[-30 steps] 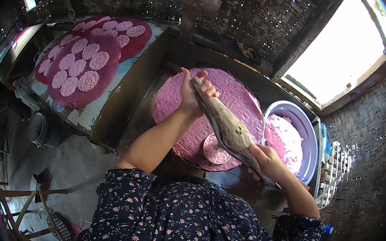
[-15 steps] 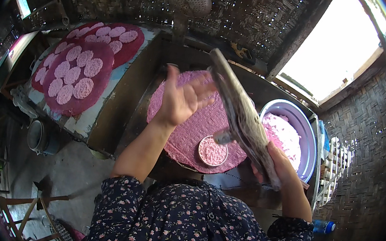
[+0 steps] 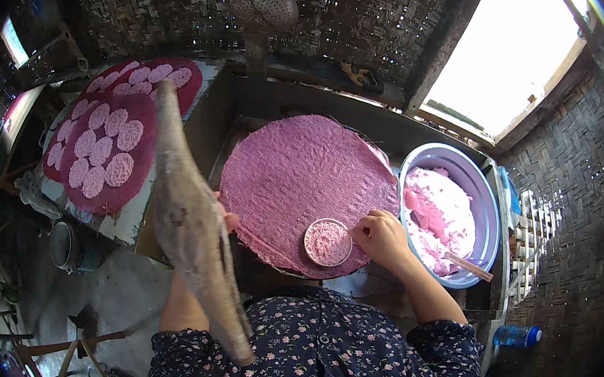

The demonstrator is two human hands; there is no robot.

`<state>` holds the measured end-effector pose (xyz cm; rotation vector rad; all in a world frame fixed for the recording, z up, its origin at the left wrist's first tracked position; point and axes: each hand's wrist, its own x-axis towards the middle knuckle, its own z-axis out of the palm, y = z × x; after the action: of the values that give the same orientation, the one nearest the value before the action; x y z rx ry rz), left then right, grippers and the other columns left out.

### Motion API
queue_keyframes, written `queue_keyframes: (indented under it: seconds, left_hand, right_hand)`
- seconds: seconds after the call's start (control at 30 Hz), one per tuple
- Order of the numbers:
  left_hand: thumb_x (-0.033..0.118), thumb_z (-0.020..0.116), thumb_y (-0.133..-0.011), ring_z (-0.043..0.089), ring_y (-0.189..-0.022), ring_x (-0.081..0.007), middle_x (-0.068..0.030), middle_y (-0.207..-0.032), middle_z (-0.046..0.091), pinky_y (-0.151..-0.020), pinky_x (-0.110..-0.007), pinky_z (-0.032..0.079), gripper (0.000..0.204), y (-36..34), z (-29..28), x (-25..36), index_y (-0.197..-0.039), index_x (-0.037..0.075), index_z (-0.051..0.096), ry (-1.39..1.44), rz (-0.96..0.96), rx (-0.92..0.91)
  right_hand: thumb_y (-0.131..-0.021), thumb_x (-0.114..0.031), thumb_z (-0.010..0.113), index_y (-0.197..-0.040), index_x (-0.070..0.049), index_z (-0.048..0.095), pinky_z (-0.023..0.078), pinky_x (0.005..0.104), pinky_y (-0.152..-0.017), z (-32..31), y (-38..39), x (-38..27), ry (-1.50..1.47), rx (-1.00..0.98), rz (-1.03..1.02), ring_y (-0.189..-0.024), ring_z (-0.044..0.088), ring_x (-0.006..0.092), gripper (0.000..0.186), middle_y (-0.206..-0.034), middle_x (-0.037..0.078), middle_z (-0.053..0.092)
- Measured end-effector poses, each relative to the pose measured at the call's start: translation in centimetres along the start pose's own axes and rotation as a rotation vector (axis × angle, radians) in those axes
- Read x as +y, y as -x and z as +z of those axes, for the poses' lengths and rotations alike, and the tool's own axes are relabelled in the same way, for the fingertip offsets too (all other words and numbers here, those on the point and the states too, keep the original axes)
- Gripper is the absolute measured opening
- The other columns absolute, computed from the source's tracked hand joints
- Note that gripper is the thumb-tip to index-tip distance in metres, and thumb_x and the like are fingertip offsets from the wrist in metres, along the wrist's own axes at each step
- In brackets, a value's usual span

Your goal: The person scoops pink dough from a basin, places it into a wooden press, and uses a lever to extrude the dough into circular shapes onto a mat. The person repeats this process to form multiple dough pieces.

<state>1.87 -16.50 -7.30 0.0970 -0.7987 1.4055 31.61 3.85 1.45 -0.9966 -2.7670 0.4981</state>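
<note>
A long, weathered wooden piece (image 3: 184, 220), thick in the middle and tapering at both ends, stands tilted in front of my left forearm. My left hand (image 3: 229, 221) is closed on it, mostly hidden behind the wood, with only fingertips showing. On a large round sheet covered with pink cloth (image 3: 303, 174) sits a shallow ring (image 3: 326, 264) with a pale rim. Pink crumbly dough strands (image 3: 327, 243) fill it. My right hand (image 3: 379, 238) is closed in a pinch at the ring's right edge.
At right stands a purple basin (image 3: 487, 208) of pink dough (image 3: 436, 210), with a wooden-handled tool (image 3: 467, 266) in it. Dark red rounds (image 3: 113, 202) bearing pink dough discs (image 3: 102, 150) lie on the left table. A perforated metal scoop (image 3: 264, 4) hangs on the woven wall.
The wooden piece has passed from my right hand to my left and moved to the left. My right hand has come down to the ring's edge.
</note>
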Motion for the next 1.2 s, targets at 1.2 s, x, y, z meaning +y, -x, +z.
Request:
queue_keyframes:
  seconds: [1.2]
  left_hand:
    - [0.035, 0.025, -0.101, 0.029, -0.134, -0.0113, -0.0020, -0.148, 0.027, -0.115, -0.027, 0.014, 0.047, 3.2, 2.3, 6.2, -0.142, 0.011, 0.027, 0.056, -0.344, -0.043]
  right_hand:
    - [-0.075, -0.028, 0.063, -0.072, -0.008, 0.068, 0.050, 0.0387, -0.072, 3.5, -7.2, -3.8, -0.016, 0.016, -0.221, -0.080, 0.060, 0.0276, 0.020, -0.079, 0.008, 0.061]
